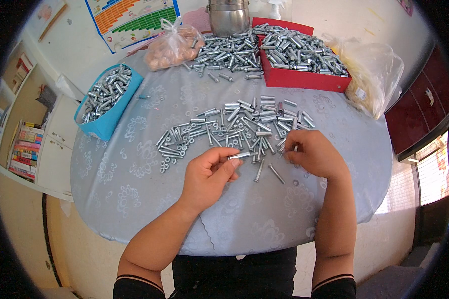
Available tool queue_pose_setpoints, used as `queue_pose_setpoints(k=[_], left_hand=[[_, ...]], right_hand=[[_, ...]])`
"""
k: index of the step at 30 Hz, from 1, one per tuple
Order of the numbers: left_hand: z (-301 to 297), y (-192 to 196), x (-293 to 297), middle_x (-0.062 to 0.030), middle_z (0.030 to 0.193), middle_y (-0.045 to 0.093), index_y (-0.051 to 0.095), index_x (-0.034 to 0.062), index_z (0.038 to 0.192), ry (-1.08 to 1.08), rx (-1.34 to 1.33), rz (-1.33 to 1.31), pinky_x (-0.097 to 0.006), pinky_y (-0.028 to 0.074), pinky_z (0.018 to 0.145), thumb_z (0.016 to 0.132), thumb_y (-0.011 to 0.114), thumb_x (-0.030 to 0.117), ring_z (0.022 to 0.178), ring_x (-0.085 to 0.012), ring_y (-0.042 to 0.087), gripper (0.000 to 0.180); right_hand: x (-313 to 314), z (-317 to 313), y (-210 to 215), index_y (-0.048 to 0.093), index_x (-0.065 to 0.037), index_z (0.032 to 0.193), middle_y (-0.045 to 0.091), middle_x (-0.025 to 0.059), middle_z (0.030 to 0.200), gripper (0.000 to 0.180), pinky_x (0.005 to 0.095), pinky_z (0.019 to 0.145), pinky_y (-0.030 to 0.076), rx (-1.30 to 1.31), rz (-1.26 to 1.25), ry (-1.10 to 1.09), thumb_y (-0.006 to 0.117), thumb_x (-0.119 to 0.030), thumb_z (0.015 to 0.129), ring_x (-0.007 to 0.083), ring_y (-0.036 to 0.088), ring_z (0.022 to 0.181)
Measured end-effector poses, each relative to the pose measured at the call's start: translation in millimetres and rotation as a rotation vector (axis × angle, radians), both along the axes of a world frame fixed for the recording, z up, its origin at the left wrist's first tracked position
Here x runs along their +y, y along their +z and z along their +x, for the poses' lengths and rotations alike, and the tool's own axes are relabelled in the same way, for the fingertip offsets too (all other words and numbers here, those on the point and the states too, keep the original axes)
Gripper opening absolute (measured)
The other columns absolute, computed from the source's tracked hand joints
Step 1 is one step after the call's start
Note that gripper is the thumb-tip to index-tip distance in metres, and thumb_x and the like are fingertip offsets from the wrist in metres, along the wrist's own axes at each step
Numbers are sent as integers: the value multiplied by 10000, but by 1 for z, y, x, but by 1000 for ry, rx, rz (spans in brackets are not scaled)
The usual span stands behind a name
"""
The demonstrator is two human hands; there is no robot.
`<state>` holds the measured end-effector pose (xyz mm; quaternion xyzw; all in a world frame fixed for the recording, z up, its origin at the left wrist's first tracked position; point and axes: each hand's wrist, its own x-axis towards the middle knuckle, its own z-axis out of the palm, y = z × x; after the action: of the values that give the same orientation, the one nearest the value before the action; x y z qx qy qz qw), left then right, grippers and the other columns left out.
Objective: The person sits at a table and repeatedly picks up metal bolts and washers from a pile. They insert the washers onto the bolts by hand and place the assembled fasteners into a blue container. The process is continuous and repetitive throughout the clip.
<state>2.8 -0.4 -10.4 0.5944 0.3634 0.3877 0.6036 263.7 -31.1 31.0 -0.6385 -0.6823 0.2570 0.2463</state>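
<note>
My left hand (207, 175) pinches a silver sleeve anchor bolt (241, 155) between thumb and fingers, lying nearly level just in front of the pile. At the right end of the pile, my right hand (312, 152) points downward with its fingers curled together; what they hold, if anything, is hidden. The loose pile (234, 124) mixes metal sleeves, bolts and small nuts. Several hex nuts (167, 160) lie at its left end. Between my hands, a bare bolt (276, 173) lies aslant on the cloth.
A blue box (101, 128) of finished-looking anchors stands at the left. Behind are a red box (304, 81) full of anchors, a heap of more (229, 50), a knotted bag of round brown items (172, 47), a clear plastic bag (376, 74) and a steel pot (228, 17).
</note>
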Motion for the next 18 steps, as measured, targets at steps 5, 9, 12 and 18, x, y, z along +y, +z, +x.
queue_pose_setpoints(k=[5, 9, 12, 18], left_hand=[[3, 2, 0, -100, 979, 690, 607, -9, 1144, -3, -19, -58, -245, 547, 654, 940, 580, 63, 732, -105, 635, 218], [2, 2, 0, -102, 987, 691, 601, -9, 1152, -6, -43, -75, -248, 553, 653, 944, 578, 74, 734, -109, 642, 225], [1, 4, 1, -103, 987, 691, 599, -6, 1157, -8, -56, -80, -249, 554, 655, 946, 576, 78, 732, -113, 645, 228], [1, 6, 0, -113, 984, 693, 600, -3, 1153, -56, -56, -93, -246, 554, 653, 944, 573, 69, 730, -112, 647, 223]], right_hand=[[5, -20, -2, 662, 3, 927, 660, 25, 793, 107, 239, 630, 484, 584, 9, -62, 673, 20, 823, 87, 601, 709], [7, -29, -10, 666, 19, 945, 665, 19, 815, 100, 223, 662, 494, 808, -48, 45, 674, 7, 846, 73, 599, 732], [8, -33, -12, 670, 17, 946, 663, 23, 811, 101, 229, 666, 496, 861, -92, 96, 682, -10, 850, 77, 598, 735], [11, -38, -16, 672, 15, 957, 652, 15, 807, 109, 229, 658, 487, 854, -108, 89, 678, -39, 863, 74, 582, 720]])
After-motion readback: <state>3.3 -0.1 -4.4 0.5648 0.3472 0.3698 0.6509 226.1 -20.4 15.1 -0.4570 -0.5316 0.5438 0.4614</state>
